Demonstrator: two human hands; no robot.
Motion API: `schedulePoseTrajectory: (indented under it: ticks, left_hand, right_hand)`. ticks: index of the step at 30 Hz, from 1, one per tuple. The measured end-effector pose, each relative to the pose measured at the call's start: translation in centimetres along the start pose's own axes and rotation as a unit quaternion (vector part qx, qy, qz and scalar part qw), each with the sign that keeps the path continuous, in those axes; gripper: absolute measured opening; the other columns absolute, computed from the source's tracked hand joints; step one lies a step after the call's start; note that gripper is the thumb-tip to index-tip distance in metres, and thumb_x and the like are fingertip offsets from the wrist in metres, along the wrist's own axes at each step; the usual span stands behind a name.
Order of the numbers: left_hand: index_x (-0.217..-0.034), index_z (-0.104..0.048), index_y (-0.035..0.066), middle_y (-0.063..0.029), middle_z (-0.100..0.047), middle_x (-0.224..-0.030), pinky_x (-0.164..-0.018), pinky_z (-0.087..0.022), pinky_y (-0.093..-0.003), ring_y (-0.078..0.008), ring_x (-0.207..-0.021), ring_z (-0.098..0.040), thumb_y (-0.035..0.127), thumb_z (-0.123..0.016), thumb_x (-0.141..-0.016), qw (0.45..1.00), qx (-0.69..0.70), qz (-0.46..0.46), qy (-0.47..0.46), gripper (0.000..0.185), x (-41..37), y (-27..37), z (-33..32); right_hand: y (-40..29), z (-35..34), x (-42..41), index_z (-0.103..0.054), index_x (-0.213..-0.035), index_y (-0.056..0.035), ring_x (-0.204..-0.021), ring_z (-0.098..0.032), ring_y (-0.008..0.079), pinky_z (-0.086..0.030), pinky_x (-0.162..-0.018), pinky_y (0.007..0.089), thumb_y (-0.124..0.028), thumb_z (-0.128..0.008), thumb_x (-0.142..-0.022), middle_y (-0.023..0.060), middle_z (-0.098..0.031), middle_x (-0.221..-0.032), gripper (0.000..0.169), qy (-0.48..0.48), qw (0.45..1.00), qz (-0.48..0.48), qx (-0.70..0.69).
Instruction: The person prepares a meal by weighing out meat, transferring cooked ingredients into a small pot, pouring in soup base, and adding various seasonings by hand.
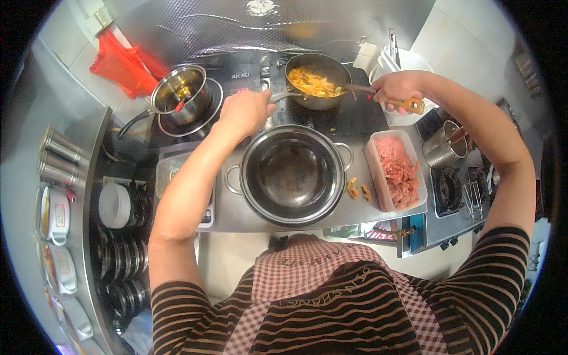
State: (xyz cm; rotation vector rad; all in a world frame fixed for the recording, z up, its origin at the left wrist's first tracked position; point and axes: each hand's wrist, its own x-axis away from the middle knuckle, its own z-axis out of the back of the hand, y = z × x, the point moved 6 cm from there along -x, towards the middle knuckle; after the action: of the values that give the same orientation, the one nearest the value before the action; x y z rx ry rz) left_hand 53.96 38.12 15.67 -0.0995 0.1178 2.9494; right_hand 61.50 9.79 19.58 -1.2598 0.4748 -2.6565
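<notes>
A dark saucepan (319, 104) of orange broth with pale pieces (313, 82) sits on the right-hand black cooktop plate (366, 114). My left hand (246, 111) grips the saucepan's long handle (284, 95) from the left. In my right hand (398, 91) is a cooking utensil with a wooden-ended handle (410, 105); its shaft crosses the pan's right rim, and its head is hidden in the food. Just below the saucepan, on the steel counter, stands a wide dark wok-like pan (290, 173) with two loop handles.
A plastic tub of raw minced meat (396, 173) lies right of the wide pan, near some food scraps (353, 188). On the left cooktop, a steel saucepan (181, 91) rests tilted over another vessel. A white container with utensils (399, 62) stands behind my right hand. White lidded tubs (60, 217) line the left shelf.
</notes>
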Motion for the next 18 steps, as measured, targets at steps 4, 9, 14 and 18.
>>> schedulePoseTrajectory:
  ticks: [4, 9, 14, 18]
  left_hand:
    - [-0.108, -0.058, 0.010, -0.0186, -0.065, -0.089, -0.073, -0.050, -0.0488, -0.0369, -0.087, -0.063, 0.037, -0.052, -0.090, 1.000, 0.000, -0.025, 0.005, 0.033, -0.4, -0.7, -0.3]
    - [-0.120, -0.057, 0.014, -0.0182, -0.066, -0.086, -0.073, -0.049, -0.0489, -0.0367, -0.086, -0.063, 0.039, -0.053, -0.089, 0.999, 0.002, -0.046, 0.020, 0.040, -0.8, -1.6, 0.1]
    - [-0.120, -0.057, 0.008, -0.0102, -0.060, -0.085, -0.068, -0.046, -0.0403, -0.0306, -0.075, -0.055, 0.029, -0.063, -0.085, 0.940, -0.057, -0.178, 0.285, 0.042, 3.4, 0.9, 3.6]
    - [-0.114, -0.056, 0.004, -0.0118, -0.060, -0.081, -0.068, -0.047, -0.0366, -0.0266, -0.073, -0.057, 0.027, -0.063, -0.086, 0.964, 0.146, -0.029, 0.222, 0.037, 10.2, 0.7, 3.1]
  right_hand:
    - [-0.4, -3.2, -2.2, -0.048, -0.110, -0.0055, -0.045, -0.048, 0.0097, -0.039, -0.035, 0.0240, -0.018, -0.047, -0.095, 0.0059, -0.055, -0.071, 0.020, -0.163, 0.928, 0.032, -0.333]
    - [-0.7, -7.7, -3.8, -0.050, -0.106, -0.0006, -0.046, -0.049, 0.0075, -0.040, -0.035, 0.0199, -0.018, -0.048, -0.096, 0.0054, -0.055, -0.072, 0.020, -0.262, 0.716, 0.129, -0.634]
    - [-0.1, -8.0, -4.4, -0.050, -0.107, 0.0005, -0.047, -0.050, 0.0062, -0.041, -0.036, 0.0186, -0.018, -0.047, -0.097, 0.0053, -0.054, -0.074, 0.022, -0.246, 0.690, 0.184, -0.655]
    - [1.6, -8.2, -3.2, -0.050, -0.106, 0.0003, -0.046, -0.048, 0.0060, -0.039, -0.035, 0.0182, -0.019, -0.047, -0.097, 0.0054, -0.055, -0.073, 0.022, -0.213, 0.696, 0.200, -0.656]
